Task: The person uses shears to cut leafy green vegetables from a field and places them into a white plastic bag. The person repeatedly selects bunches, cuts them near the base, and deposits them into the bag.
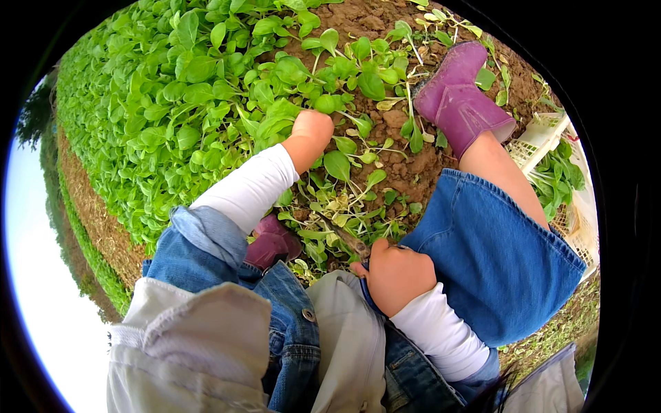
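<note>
My left hand (313,136) reaches into the edge of a dense bed of leafy green plants (200,89). It is closed on a bunch of leafy greens (277,122), whose broad leaves stick out beside the knuckles; the fingertips are hidden. My right hand (401,277) is closed round the handles of a pair of scissors (350,239) near my lap. The worn, soil-stained blades point up and to the left, away from the leaves in my left hand. Below the blades and around them lie cut, yellowing leaves and stems (330,203) on the soil.
Purple rubber boots cover my feet, one (454,96) out on the brown soil (406,165), the other (274,242) under my left forearm. At the right, a pale plastic crate (547,138) holds picked greens (556,175). Loose plants lie scattered near the far boot.
</note>
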A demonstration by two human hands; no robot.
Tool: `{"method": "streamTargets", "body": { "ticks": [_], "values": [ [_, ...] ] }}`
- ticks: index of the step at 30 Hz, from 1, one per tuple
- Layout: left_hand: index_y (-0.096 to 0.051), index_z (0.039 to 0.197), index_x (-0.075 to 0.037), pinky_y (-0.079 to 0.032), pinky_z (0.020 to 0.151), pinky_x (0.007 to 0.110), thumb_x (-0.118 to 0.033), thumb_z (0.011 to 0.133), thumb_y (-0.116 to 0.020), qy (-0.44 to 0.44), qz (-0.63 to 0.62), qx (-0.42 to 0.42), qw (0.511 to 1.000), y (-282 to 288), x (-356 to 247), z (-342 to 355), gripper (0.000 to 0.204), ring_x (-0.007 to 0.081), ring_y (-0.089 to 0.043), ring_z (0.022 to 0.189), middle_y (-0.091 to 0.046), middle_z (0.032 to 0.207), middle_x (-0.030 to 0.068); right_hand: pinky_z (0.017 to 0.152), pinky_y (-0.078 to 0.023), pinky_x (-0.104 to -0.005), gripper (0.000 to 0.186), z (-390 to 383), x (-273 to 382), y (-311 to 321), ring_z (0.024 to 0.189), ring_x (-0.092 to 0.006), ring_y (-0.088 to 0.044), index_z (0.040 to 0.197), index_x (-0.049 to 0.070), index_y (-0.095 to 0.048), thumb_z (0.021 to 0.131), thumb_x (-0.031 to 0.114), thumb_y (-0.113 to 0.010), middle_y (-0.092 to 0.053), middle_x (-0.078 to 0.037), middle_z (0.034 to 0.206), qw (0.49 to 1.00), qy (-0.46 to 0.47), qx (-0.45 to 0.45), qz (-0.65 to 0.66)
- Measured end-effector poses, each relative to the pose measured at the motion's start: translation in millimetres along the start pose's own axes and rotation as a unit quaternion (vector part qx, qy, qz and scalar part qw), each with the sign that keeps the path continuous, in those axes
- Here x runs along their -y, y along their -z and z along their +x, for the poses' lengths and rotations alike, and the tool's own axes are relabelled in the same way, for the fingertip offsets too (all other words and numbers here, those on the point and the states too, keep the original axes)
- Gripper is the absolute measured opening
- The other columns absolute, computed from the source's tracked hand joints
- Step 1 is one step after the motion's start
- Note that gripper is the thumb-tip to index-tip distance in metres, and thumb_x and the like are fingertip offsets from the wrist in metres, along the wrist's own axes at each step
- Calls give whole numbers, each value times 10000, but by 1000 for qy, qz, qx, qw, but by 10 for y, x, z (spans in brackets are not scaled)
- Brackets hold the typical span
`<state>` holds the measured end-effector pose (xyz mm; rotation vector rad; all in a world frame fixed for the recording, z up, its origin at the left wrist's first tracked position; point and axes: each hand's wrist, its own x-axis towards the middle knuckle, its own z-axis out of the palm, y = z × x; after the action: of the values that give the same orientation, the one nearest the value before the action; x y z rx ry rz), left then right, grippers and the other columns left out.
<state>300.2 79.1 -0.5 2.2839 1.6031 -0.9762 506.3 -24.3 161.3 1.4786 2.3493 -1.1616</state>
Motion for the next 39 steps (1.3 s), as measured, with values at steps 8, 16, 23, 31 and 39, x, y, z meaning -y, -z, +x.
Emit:
{"method": "streamTargets", "body": {
  "ticks": [8,16,23,31,39],
  "values": [
    [-603,705,-11,-442,561,294,-182,689,-626,31,-335,-81,938,770,342,-1153,173,193,-570,600,-592,723,75,468,-417,-402,441,47,-83,229,521,-316,-546,666,30,-476,771,456,-509,-524,-156,532,999,-6,-35,6],
    [-592,848,-14,-298,375,167,-213,776,-591,181,-863,16,471,382,190,-1783,212,66,-473,516,-554,659,12,506,-436,-362,482,113,-95,163,540,-273,-552,686,-7,-513,797,461,-484,-556,-148,605,969,2,94,228],
    [-536,976,-56,-333,353,148,-258,822,-521,166,-931,75,317,60,-49,-1837,254,71,-554,591,-545,734,9,400,-408,-225,528,134,-31,242,454,-123,-518,743,-16,-508,791,509,-470,-534,-73,564,883,-65,164,435],
    [-530,870,-70,-378,407,137,-224,815,-529,187,-957,75,207,-6,-234,-1808,164,28,-496,538,-539,700,-10,410,-396,-207,540,154,-82,196,460,-113,-513,844,-18,-511,802,515,-439,-544,-77,586,874,-93,212,428],
    [-511,928,-66,-462,459,177,-201,802,-535,195,-967,96,130,31,-247,-1784,187,46,-526,556,-580,885,53,395,-422,-236,584,217,-121,98,441,-138,-527,821,-44,-510,793,534,-438,-541,-97,563,882,-105,222,403]
  ]
}}
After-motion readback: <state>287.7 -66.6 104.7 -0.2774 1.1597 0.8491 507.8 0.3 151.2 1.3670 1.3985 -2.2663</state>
